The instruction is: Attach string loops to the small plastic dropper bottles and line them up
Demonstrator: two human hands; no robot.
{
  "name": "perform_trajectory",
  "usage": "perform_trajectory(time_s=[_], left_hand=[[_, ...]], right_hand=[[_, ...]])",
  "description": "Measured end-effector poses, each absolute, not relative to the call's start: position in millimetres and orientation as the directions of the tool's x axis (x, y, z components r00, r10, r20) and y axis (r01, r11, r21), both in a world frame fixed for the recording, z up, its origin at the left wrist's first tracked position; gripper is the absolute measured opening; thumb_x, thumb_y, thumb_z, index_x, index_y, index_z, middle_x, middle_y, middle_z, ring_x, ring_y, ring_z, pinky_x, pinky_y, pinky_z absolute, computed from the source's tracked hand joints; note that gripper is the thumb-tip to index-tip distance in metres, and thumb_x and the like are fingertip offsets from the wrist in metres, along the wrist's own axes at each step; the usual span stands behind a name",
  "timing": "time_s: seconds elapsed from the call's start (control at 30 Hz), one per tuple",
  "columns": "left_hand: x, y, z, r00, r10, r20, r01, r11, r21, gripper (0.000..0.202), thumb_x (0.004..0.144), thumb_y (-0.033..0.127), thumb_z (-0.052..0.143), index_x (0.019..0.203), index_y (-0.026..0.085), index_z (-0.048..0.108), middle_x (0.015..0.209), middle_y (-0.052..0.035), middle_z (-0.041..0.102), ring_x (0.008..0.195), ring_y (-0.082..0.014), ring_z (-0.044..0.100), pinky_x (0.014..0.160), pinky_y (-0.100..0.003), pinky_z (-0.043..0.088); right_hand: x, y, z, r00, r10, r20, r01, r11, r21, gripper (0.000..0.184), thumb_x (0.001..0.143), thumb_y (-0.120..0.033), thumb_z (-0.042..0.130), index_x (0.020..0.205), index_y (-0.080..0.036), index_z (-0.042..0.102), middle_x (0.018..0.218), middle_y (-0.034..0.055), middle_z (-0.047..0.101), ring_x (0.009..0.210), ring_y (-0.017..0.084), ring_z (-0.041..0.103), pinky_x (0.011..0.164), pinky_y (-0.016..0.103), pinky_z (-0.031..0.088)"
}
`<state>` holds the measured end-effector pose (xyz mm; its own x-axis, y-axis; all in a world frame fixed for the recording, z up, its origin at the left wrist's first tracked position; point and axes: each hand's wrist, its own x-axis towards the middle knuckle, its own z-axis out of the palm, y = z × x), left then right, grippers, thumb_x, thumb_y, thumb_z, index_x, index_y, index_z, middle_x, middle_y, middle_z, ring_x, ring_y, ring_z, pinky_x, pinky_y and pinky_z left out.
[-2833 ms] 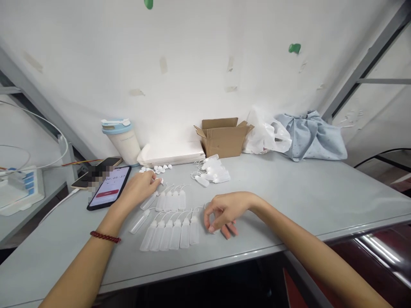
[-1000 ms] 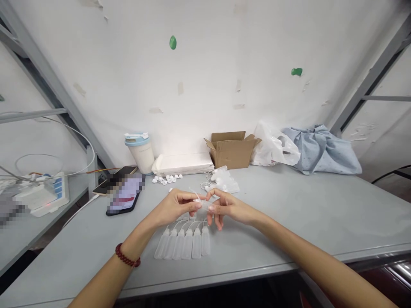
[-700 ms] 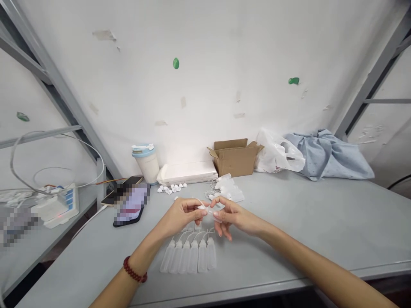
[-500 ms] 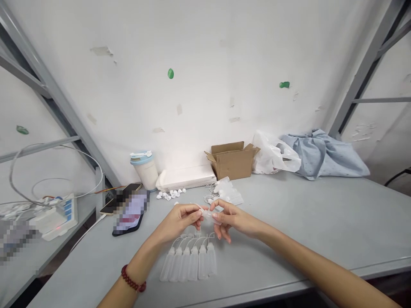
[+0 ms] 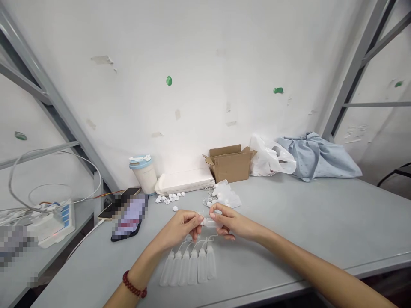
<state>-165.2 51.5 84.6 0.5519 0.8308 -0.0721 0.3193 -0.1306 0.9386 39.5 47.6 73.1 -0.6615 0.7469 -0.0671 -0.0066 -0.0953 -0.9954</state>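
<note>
A small translucent plastic bottle [image 5: 212, 223] lies sideways between my two hands, above the table. My left hand [image 5: 184, 226] pinches its neck end with thumb and fingers. Around the body of the bottle, my right hand [image 5: 231, 220] has its thumb and fingers closed. Just below, a row of several similar bottles [image 5: 188, 268] lies side by side, each with a thin bent tube at its top. More such bottles [image 5: 225, 194] are heaped beyond my right hand. Small white caps [image 5: 170, 197] form a loose group at the back left, and a single cap [image 5: 175, 208] sits nearer my left hand.
A cardboard box [image 5: 231, 166], a white stack [image 5: 184, 180] and a cup [image 5: 144, 175] stand along the wall. A plastic bag [image 5: 271, 156] and blue cloth [image 5: 317, 157] lie at the back right. Two phones [image 5: 130, 216] and a power strip [image 5: 59, 226] are on the left.
The bottle has turned to lie more level between my hands, and my right fingers have curled in closer around it. The camera view has shifted slightly.
</note>
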Motion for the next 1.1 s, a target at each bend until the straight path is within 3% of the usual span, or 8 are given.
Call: perform_trajectory(time_s=[0.23,0.47,0.7,0.87,1.1], left_hand=[[-162,48,89,0.51,0.849,0.14,0.302,-0.329,0.895,0.025,0.079,0.035,0.059,0.073,0.013,0.067,0.067,-0.0019,0.059,0.058,-0.0115,0.053,0.059,-0.023,0.042],[-160,48,90,0.49,0.854,0.177,0.303,-0.356,0.884,0.021,0.076,0.034,0.061,0.076,0.014,0.069,0.07,-0.0024,0.061,0.062,-0.0126,0.054,0.061,-0.023,0.044],[-156,49,85,0.429,0.903,0.005,0.388,-0.189,0.902,0.047,0.08,0.052,0.05,0.051,0.015,0.048,0.047,0.0014,0.054,0.041,-0.0106,0.052,0.046,-0.022,0.039],[-154,48,82,0.398,0.913,-0.087,0.45,-0.112,0.886,0.057,0.081,0.061,0.039,0.051,0.015,0.051,0.04,0.0013,0.049,0.038,-0.0113,0.05,0.045,-0.022,0.039],[-157,46,83,0.459,0.888,-0.027,0.505,-0.235,0.831,0.052,0.084,0.056,0.04,0.055,0.014,0.053,0.045,0.0031,0.048,0.04,-0.0088,0.044,0.045,-0.021,0.035]], right_hand=[[39,48,66,-0.648,0.756,-0.093,-0.086,-0.194,-0.977,0.036,0.081,-0.055,0.051,0.084,-0.023,0.034,0.049,-0.0113,0.03,0.039,0.004,0.023,0.038,0.016,0.019],[38,47,66,-0.638,0.763,-0.103,-0.081,-0.199,-0.977,0.036,0.082,-0.056,0.049,0.085,-0.023,0.035,0.049,-0.0113,0.028,0.039,0.004,0.023,0.038,0.015,0.018],[34,43,68,-0.626,0.777,-0.063,-0.041,-0.114,-0.993,0.036,0.082,-0.056,0.049,0.084,-0.023,0.034,0.052,-0.011,0.025,0.04,0.005,0.024,0.036,0.015,0.02],[32,41,68,-0.614,0.787,-0.049,-0.014,-0.073,-0.997,0.036,0.082,-0.057,0.047,0.085,-0.023,0.033,0.052,-0.0108,0.028,0.041,0.005,0.026,0.037,0.016,0.023],[35,42,69,-0.637,0.768,-0.065,-0.037,-0.115,-0.993,0.036,0.082,-0.056,0.048,0.085,-0.023,0.034,0.053,-0.0107,0.03,0.041,0.005,0.026,0.038,0.016,0.023]])
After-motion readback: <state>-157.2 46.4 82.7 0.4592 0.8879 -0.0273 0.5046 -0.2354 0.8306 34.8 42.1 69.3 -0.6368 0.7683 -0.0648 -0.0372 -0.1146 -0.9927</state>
